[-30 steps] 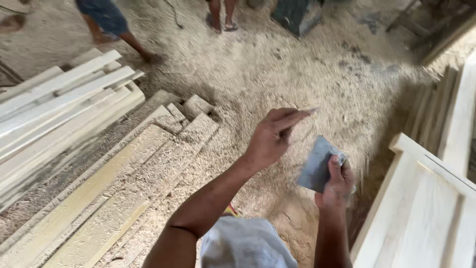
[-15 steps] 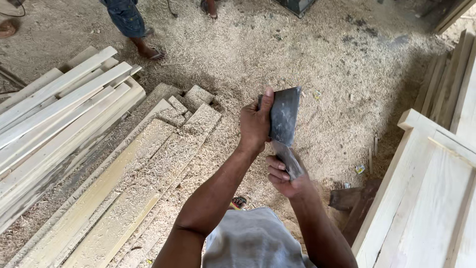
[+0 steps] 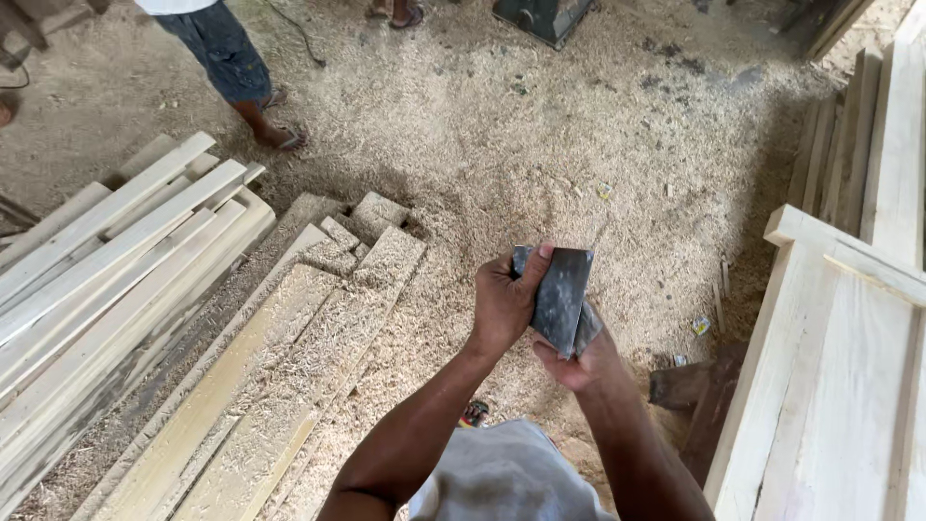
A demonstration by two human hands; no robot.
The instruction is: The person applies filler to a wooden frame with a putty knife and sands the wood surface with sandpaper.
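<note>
Both hands meet in front of me over a sawdust-covered floor. My left hand (image 3: 502,301) grips the upper left edge of a dark grey sheet of sandpaper (image 3: 561,294), thumb on its top edge. My right hand (image 3: 579,362) holds the same sheet from below, fingers curled under its folded lower end. The sheet is creased and stands nearly upright between the two hands.
Pale planks (image 3: 106,260) are stacked at the left, with sawdust-covered boards (image 3: 289,357) beside them. A light wooden frame (image 3: 839,367) stands at the right. Another person's legs (image 3: 241,77) are at the top left; more feet (image 3: 395,12) and a dark machine base (image 3: 545,14) lie beyond.
My left hand came over from empty air onto the sandpaper that my right hand held alone. The sheet went from flat to folded between both hands.
</note>
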